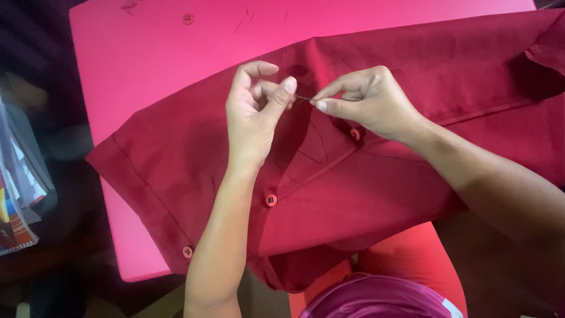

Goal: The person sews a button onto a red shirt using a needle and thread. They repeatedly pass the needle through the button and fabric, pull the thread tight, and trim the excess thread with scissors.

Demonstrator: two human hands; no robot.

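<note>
We've got the shirt [412, 176] spread on the table [147, 65], hanging off its near edge. Our left hand [256, 112] & right hand [368, 103] meet above it, thread [303, 98] betw. them. A loose button [188, 18] lies at the table's far side; papers [17, 182] stacked left, off the table.

stack of colourful printed papers [20, 194] at left edge, beside table

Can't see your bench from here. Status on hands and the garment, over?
Left hand and right hand pinch a thin dark thread between fingertips. Dark red button-front cotton shirt lies flat on the bright pink table. Nothing in the way.
</note>
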